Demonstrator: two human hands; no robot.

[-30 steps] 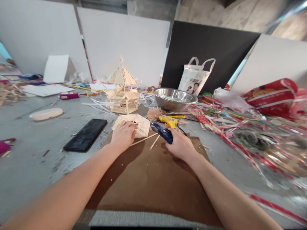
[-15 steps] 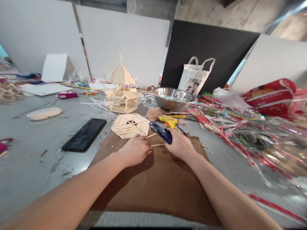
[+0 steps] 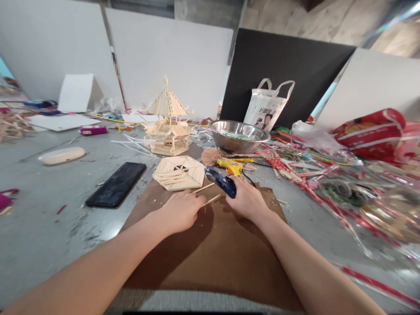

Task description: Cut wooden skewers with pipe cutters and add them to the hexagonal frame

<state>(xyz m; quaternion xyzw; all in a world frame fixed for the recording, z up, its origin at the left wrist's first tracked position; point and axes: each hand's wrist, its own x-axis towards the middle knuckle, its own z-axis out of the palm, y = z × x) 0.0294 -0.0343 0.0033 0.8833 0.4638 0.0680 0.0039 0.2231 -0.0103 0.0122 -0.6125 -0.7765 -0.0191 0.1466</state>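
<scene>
My left hand is closed on a thin wooden stick, which pokes out to the right from its fingertips. Wrapped round the handles of a dark blue hand tool, seemingly pliers or cutters, is my right hand. The tool's head points up and left, apart from the stick. Another wooden stick lies just beyond my left fingers. Behind it rests a hexagonal panel of sticks with an opening in its middle. A brown board lies under both hands.
A stick pagoda stands behind the panel. Near it are a metal bowl, a yellow glue gun and its cable. A black phone lies left. Wrappers and red-patterned strips litter the right side.
My left hand has shifted slightly left and turned, and its stick now slants up to the right, away from the tool. My right hand has barely moved.
</scene>
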